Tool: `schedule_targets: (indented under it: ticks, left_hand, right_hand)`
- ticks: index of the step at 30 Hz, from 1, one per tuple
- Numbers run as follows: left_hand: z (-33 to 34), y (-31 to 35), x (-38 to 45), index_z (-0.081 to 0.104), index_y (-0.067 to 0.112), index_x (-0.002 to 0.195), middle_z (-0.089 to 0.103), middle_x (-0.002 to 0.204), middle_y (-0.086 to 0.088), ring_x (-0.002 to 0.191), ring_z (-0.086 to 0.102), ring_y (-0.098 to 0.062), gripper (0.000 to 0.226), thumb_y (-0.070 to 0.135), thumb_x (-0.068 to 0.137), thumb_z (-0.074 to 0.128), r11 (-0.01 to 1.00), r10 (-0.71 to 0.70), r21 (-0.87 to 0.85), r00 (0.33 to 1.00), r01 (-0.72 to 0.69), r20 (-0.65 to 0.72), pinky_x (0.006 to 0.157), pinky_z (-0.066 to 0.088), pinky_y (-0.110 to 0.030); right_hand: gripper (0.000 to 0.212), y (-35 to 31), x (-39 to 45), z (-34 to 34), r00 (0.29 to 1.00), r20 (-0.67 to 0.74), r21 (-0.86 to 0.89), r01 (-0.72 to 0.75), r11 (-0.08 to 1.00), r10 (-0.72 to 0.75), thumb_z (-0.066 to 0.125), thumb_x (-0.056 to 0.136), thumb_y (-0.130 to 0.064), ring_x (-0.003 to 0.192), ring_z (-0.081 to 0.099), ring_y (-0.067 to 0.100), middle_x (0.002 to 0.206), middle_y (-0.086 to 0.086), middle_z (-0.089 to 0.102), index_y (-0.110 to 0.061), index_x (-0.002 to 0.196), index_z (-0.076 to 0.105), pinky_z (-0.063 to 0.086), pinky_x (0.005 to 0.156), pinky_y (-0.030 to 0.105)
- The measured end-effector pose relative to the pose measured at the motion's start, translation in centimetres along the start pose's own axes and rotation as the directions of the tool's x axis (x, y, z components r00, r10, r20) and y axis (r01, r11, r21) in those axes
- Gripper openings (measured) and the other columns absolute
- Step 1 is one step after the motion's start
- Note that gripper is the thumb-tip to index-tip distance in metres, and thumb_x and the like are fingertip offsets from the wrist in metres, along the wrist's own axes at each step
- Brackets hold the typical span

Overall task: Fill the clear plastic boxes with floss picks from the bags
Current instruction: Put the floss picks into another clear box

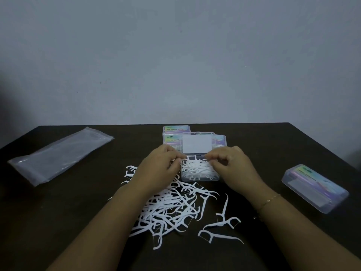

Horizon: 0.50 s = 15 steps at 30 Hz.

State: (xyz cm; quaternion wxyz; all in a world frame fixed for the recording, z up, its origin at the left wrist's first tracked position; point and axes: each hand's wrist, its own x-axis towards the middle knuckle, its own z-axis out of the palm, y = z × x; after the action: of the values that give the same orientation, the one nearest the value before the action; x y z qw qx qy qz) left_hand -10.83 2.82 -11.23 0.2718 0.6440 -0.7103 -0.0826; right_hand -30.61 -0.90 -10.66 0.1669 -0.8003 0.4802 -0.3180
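1. Hovering our left hand and right hand over the open clear plastic box, fingers curled, seemingly pinching white floss picks inside.
2. Loose white picks pile on the dark bench; empty clear bag far left.

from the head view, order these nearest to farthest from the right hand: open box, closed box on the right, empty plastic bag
1. Open box: right beside the right hand, centre of the table.
2. Closed box: off to the right, near the table edge.
3. Empty plastic bag: far left.
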Motion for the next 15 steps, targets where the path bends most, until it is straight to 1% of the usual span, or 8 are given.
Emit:
schedule_targets:
  ticks: [2,4,6,7,9,10,12,15]
  left_hand:
    - [-0.5,-0.2,0.0,0.062,0.031,0.122,0.051,0.11,0.012,0.093,0.046,-0.004,0.029,0.029,0.098,0.045,1.0,-0.022,0.018,1.0,0.022,-0.009,0.079,0.042,-0.025]
    - [-1.0,-0.4,0.0,0.063,0.03,0.119,0.055,0.106,0.011,0.079,0.047,-0.002,0.028,0.028,0.097,0.047,0.997,-0.054,0.046,0.998,0.055,-0.006,0.069,0.039,-0.023]
    - [-1.7,-0.7,-0.2,0.066,0.03,0.114,0.055,0.088,0.015,0.065,0.048,-0.002,0.025,0.027,0.096,0.049,0.992,-0.117,0.05,0.993,0.116,0.012,0.059,0.038,-0.023]
    - [-2.1,-0.9,-0.3,0.067,0.031,0.111,0.057,0.084,0.015,0.064,0.051,-0.003,0.024,0.027,0.095,0.05,0.988,-0.149,0.044,0.988,0.148,0.028,0.058,0.042,-0.024]
    - [-2.7,-1.2,-0.5,0.069,0.032,0.109,0.06,0.09,0.016,0.073,0.057,-0.004,0.023,0.027,0.093,0.053,0.983,-0.185,0.037,0.98,0.183,0.076,0.071,0.051,-0.027]
    - [-2.9,-1.3,-0.5,0.069,0.031,0.111,0.058,0.094,0.017,0.078,0.056,-0.002,0.024,0.026,0.092,0.055,0.982,-0.19,0.046,0.975,0.185,0.116,0.077,0.05,-0.026]
    - [-3.2,-1.7,-0.5,0.066,0.03,0.118,0.056,0.104,0.014,0.087,0.054,-0.003,0.031,0.027,0.089,0.058,0.981,-0.192,0.083,0.958,0.178,0.212,0.085,0.046,-0.025]
    - [-3.4,-1.8,-0.5,0.059,0.031,0.128,0.053,0.118,0.012,0.103,0.053,-0.009,0.043,0.035,0.085,0.059,0.976,-0.21,0.119,0.926,0.181,0.314,0.101,0.043,-0.035]
  right_hand:
    - [0.019,-0.3,-0.2,-0.6,1.0,-0.029,-0.006,0.002,1.0,-0.002,0.06,0.09,-0.021,0.099,0.043,0.007,0.1,-0.012,0.064,-0.023,0.105,0.071,0.034,0.071,0.011]
    - [0.016,-0.8,-0.5,-1.3,1.0,0.014,-0.002,0.007,1.0,-0.007,0.061,0.089,-0.023,0.089,0.048,0.009,0.087,-0.014,0.06,-0.025,0.101,0.072,0.036,0.067,0.008]
    - [0.011,-1.5,-1.2,-1.9,0.986,0.164,0.007,0.022,1.0,-0.022,0.064,0.086,-0.029,0.079,0.055,0.007,0.08,-0.011,0.061,-0.029,0.094,0.073,0.046,0.069,0.018]
    - [0.012,-1.9,-1.6,-2.0,0.967,0.255,0.004,0.02,1.0,-0.02,0.066,0.084,-0.034,0.073,0.055,0.005,0.076,-0.012,0.06,-0.029,0.093,0.073,0.048,0.07,0.023]
    - [0.027,-2.4,-2.1,-1.7,0.916,0.401,-0.101,0.039,0.994,0.005,0.067,0.081,-0.045,0.065,0.05,0.001,0.068,-0.014,0.054,-0.029,0.103,0.07,0.045,0.066,0.024]
    - [0.038,-2.6,-2.3,-1.4,0.899,0.438,-0.188,0.068,0.98,0.021,0.066,0.08,-0.051,0.065,0.048,0.001,0.067,-0.015,0.049,-0.03,0.113,0.066,0.041,0.062,0.022]
    - [0.055,-2.8,-2.5,-1.0,0.9,0.435,-0.312,0.114,0.943,0.035,0.063,0.079,-0.059,0.073,0.046,0.002,0.071,-0.017,0.045,-0.033,0.127,0.056,0.037,0.059,0.017]
    - [0.055,-2.6,-2.7,-0.6,0.907,0.42,-0.344,0.134,0.929,0.025,0.06,0.081,-0.058,0.093,0.055,0.007,0.101,-0.013,0.062,-0.031,0.129,0.055,0.044,0.073,0.022]
